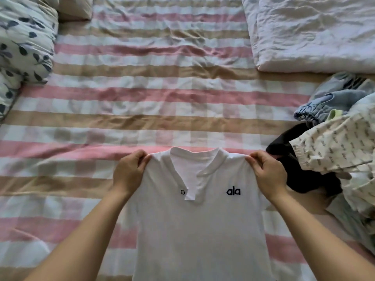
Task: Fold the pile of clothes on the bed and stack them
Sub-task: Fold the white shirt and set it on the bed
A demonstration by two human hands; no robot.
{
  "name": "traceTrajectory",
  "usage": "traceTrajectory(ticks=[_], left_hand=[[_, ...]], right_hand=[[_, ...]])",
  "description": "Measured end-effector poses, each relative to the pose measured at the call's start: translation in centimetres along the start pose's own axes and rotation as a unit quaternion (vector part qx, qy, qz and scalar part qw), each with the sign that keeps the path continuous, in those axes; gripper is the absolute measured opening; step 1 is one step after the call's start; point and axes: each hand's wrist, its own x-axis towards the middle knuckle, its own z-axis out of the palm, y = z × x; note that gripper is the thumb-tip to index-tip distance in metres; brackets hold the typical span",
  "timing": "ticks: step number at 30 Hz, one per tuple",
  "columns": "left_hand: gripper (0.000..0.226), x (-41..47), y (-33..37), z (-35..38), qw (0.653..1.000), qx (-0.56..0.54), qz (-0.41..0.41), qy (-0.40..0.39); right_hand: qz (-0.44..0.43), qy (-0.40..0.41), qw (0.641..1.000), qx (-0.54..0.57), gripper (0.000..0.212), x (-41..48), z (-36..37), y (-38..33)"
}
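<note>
A white collared shirt point(198, 224) with a small dark logo on the chest hangs front-up over the near part of the bed, stretched between both hands. My left hand point(129, 171) pinches its left shoulder. My right hand point(267, 173) pinches the right shoulder. The collar points away from me and the hem runs out of view at the bottom. A pile of unfolded clothes point(341, 142) lies at the right: a patterned cream piece on top, a black garment point(284, 147) beneath it, and light blue denim point(324, 104) behind.
The bed point(142, 102) is covered by a pink, beige and white checked sheet. A leaf-print pillow point(22, 43) sits at the far left. A folded white duvet point(312, 31) lies at the far right.
</note>
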Motion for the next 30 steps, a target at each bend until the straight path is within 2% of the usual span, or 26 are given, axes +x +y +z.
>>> traceTrajectory(ticks=[5,12,14,16,17,19,20,22,25,28,30], left_hand=[[0.025,6.3,-0.5,1.4,0.998,0.038,0.012,0.044],[0.016,11.8,0.0,6.5,0.997,0.078,-0.018,-0.001],[0.026,11.3,0.6,7.8,0.994,0.108,0.025,0.022],[0.031,10.5,1.4,8.8,0.985,0.064,0.158,0.011],[0.032,10.2,1.7,9.2,0.976,0.035,0.213,-0.038],[0.037,9.9,2.3,10.1,0.956,0.013,0.239,-0.168],[0.040,9.9,2.4,10.5,0.949,0.026,0.234,-0.211],[0.041,10.6,2.4,11.1,0.938,0.066,0.207,-0.270],[0.026,11.5,2.5,11.3,0.927,0.121,0.163,-0.315],[0.014,11.9,2.6,11.6,0.937,0.125,0.148,-0.291],[0.014,12.0,2.9,11.9,0.957,0.079,0.135,-0.244]], right_hand=[[-0.008,0.034,0.999,-0.024,0.026,5.6,3.0,0.7],[0.032,-0.040,0.995,-0.090,0.023,11.4,7.5,2.7],[0.023,-0.029,0.994,-0.099,0.020,11.2,8.3,2.6],[-0.074,0.025,0.990,-0.117,0.023,10.6,8.9,1.7],[-0.146,0.036,0.983,-0.107,0.023,10.2,9.4,0.9],[-0.276,0.004,0.956,-0.101,0.024,9.5,10.8,-0.6],[-0.309,-0.025,0.944,-0.115,0.026,9.2,11.5,-1.3],[-0.292,-0.105,0.938,-0.153,0.026,9.0,13.0,-2.3],[-0.204,-0.188,0.939,-0.204,0.032,9.2,14.8,-2.3],[-0.178,-0.193,0.944,-0.201,0.031,9.7,14.9,-2.0],[-0.168,-0.163,0.963,-0.131,0.025,9.6,14.4,-2.1]])
